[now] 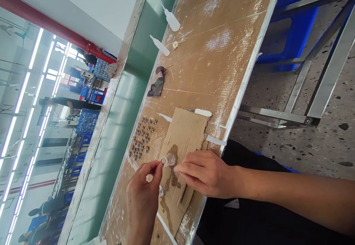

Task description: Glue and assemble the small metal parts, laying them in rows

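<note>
My left hand (145, 189) is closed in a pinch, thumb against forefinger. A small dark bit shows at its fingertips, too tiny to name. Right beside them stands a small clear plastic cup or jar (169, 159) on a stained piece of cardboard (188, 126). On the cup's other side, my right hand (205, 171) has its fingertips pressed together; whatever they hold, if anything, is hidden. Dark wet stains (174, 178) spread over the cardboard around the cup. Several small gold-and-blue parts (142, 138) stand in loose rows on the table beyond the cardboard.
Two white squeeze bottles (172, 21) and a crumpled dark cloth (157, 83) lie along the table's far side, near loose toothpicks (172, 74). A white object (203, 112) touches the cardboard's edge. A blue stool (291, 34) and metal frame stand beside the table (210, 67).
</note>
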A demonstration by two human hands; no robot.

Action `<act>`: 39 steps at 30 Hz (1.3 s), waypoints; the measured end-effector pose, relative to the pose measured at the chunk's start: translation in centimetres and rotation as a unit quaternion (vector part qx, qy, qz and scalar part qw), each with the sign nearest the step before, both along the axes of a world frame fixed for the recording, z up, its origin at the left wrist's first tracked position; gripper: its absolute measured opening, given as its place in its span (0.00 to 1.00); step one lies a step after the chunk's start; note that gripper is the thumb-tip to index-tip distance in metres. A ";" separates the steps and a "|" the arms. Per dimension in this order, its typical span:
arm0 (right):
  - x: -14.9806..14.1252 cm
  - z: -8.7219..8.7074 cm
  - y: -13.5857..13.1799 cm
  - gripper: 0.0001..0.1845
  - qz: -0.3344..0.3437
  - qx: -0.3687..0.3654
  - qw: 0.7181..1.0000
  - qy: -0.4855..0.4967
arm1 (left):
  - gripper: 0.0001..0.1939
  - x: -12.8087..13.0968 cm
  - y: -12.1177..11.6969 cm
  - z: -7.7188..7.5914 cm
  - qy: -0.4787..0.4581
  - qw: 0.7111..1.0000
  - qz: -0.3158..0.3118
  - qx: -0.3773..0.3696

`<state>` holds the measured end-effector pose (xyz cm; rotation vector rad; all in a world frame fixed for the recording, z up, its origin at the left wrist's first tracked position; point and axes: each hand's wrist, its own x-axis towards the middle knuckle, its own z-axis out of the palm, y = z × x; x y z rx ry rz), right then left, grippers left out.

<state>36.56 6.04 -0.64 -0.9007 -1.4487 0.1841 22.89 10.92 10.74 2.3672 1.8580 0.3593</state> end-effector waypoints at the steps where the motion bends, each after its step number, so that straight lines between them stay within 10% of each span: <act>1: 0.0 0.0 0.0 0.09 0.000 0.000 1.000 0.001 | 0.08 0.0 0.0 0.0 0.002 1.000 0.002 -0.001; 14: 0.1 0.0 0.0 0.09 0.011 0.009 1.000 0.003 | 0.08 0.0 -0.3 0.8 -0.012 1.000 -0.006 -0.015; 21: 0.1 -0.1 -0.3 0.08 0.043 0.001 0.998 0.036 | 0.12 -4.1 -5.4 2.2 -0.069 0.974 0.207 0.067; 30: -0.1 0.1 -1.1 0.11 0.078 -0.042 0.996 0.013 | 0.17 -13.4 -13.2 -4.5 -0.264 0.851 0.442 0.102; 39: -1.3 0.4 -1.9 0.12 0.058 -0.029 0.996 -0.053 | 0.23 -15.9 -15.4 -7.7 -0.293 0.834 0.467 0.036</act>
